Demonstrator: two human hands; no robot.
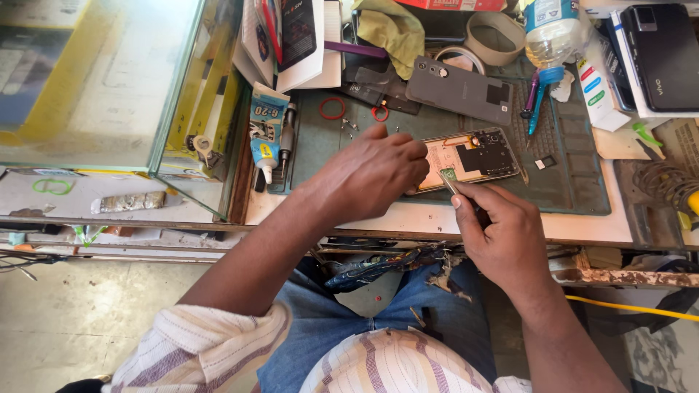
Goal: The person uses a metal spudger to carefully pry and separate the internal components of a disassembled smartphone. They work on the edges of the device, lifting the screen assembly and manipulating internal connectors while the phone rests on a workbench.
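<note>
On green mat (575,185) near bench edge: opened phone (473,154), pinned at near end by left hand (375,169). Right hand (502,233) pinching tweezers (450,180) on small green part. Slip risks gouging board, flinging part among loose screws (349,125).

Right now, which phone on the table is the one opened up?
The phone under the hands is open, its insides showing. The grey phone behind it and the black phone at far right lie closed.

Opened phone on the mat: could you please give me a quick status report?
Left hand steadies opened phone. Right hand holds thin tool at its lower edge. Grey back cover lies behind, clear.
</note>
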